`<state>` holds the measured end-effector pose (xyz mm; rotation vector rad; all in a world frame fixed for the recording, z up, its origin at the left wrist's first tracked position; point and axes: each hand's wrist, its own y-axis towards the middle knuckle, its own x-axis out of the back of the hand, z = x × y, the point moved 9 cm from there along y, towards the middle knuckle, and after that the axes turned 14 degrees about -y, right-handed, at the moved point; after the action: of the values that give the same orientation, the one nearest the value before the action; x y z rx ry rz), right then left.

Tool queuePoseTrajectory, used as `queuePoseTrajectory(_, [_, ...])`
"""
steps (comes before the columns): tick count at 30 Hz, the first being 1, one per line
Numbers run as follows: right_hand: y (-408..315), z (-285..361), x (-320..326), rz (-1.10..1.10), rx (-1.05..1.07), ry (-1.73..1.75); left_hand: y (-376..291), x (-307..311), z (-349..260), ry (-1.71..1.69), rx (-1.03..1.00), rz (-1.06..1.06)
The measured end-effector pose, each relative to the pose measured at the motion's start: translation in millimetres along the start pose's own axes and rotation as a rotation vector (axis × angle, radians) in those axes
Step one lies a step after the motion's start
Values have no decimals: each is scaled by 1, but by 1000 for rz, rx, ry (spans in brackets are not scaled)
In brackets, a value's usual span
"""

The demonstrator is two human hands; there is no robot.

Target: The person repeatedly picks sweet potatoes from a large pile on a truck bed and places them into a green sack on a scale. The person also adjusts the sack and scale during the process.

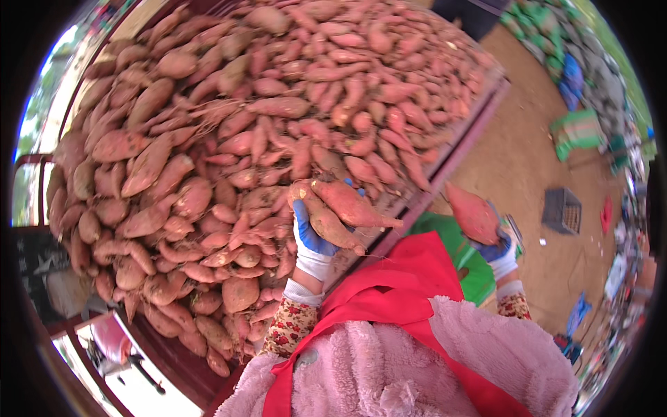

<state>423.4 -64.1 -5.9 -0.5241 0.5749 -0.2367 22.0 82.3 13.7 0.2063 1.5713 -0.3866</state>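
My left hand (315, 237), in a white glove with a blue coated palm, holds sweet potatoes over the near edge of a large heap of sweet potatoes (281, 107); at least two long ones (351, 202) lie in it side by side. My right hand (497, 253), gloved alike, grips one plump red sweet potato (473, 213) out to the right, beyond the rim of the truck bed. Part of a metal object shows beside the right hand, too little to name. Below the right hand hangs a green sack (471, 271), partly hidden by the red apron (396, 271).
The dark red rim of the truck bed (458, 140) runs diagonally between the heap and the brown ground (526, 130). A grey plastic crate (561, 211) stands on the ground at right. Filled green sacks (578, 130) and scattered litter line the far right. A parked motorbike shows at lower left.
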Motion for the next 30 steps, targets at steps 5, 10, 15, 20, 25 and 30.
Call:
queuePoseTrajectory(5, [-168, 9, 123, -169, 187, -82, -16, -6, 65, 141, 69, -14])
queuePoseTrajectory(10, [-163, -15, 109, -406, -5, -1007, -44, -7, 113, 50, 225, -63])
queuePoseTrajectory(15, [-85, -54, -106, 308, 350, -667, -73, -11, 134, 27, 399, -160])
queuePoseTrajectory(20, [-48, -119, -135, 154, -124, -93, -89, -22, 121, 318, 245, -214])
queuePoseTrajectory(25, [-70, -141, 2, -224, -199, 436, -100, 0, 90, 243, 194, -330])
queuePoseTrajectory(30, [-126, -130, 135, -649, -124, 142, -90, 22, 81, 75, 198, -280])
